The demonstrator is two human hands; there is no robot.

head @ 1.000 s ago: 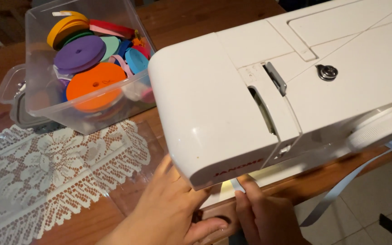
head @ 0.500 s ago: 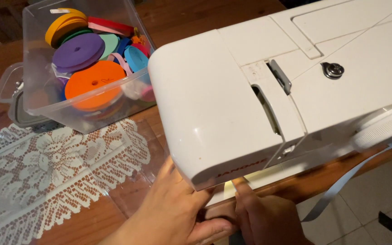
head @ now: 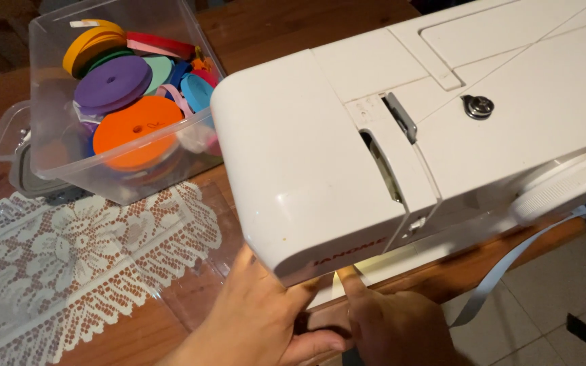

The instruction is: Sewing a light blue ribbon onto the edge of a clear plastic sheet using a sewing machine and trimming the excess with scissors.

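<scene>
Both hands work under the head of the white sewing machine (head: 401,149). Left hand (head: 259,325) lies flat, fingers spread, on the bench (head: 191,298). Right hand (head: 395,329) points one finger upward; its grip cannot be told. Grey tape (head: 503,274) hangs to its right.

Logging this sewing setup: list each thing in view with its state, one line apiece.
Sewing machine: upright on the table, thread running across its top.
Box: open, no lid on it, full of coloured ribbon rolls.
Lace cloth: spread flat under clear sheet.
Left hand: under the machine's head.
Right hand: forefinger pointing up beneath it.
Grey ribbon: hanging off the edge.
</scene>
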